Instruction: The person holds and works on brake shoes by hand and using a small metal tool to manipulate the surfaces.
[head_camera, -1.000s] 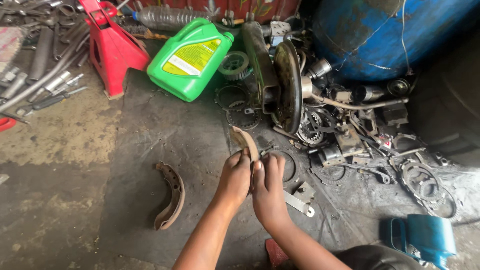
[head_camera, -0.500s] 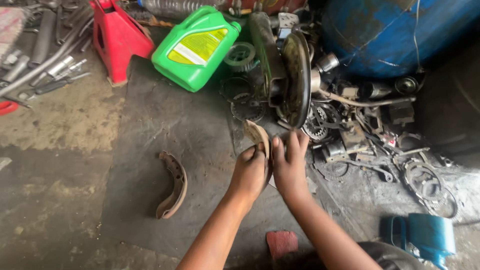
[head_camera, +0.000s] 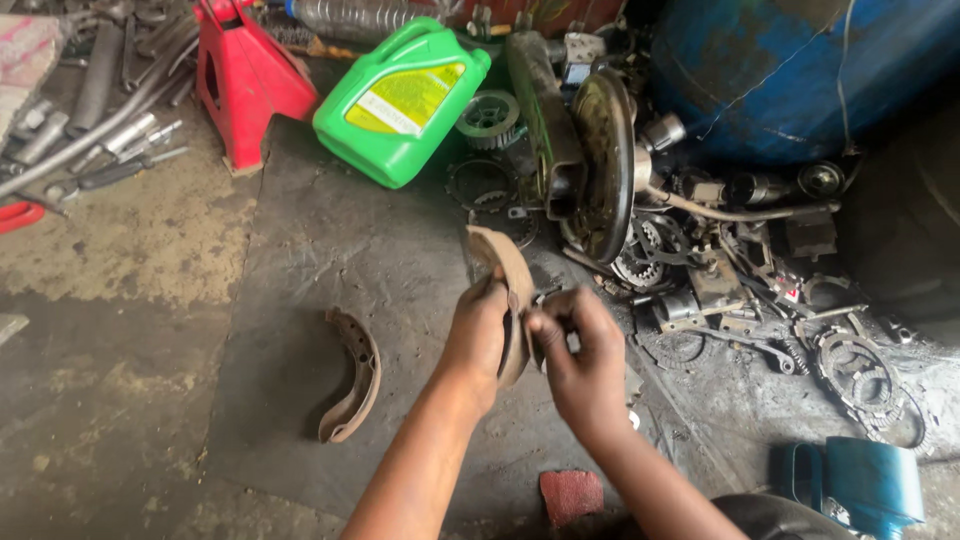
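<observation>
Beside the upright brake drum plate (head_camera: 608, 165), a second brake shoe (head_camera: 352, 378) lies untouched on the greasy floor (head_camera: 300, 250), while the left hand (head_camera: 478, 335) grips the raised brake shoe (head_camera: 508, 275) and the right hand (head_camera: 580, 350) pinches its edge, seemingly mid-work.

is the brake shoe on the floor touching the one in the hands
Apart. The head view shows the brake shoe on the floor lying alone, with bare dark floor between it and the held brake shoe, which the left hand grips.
</observation>
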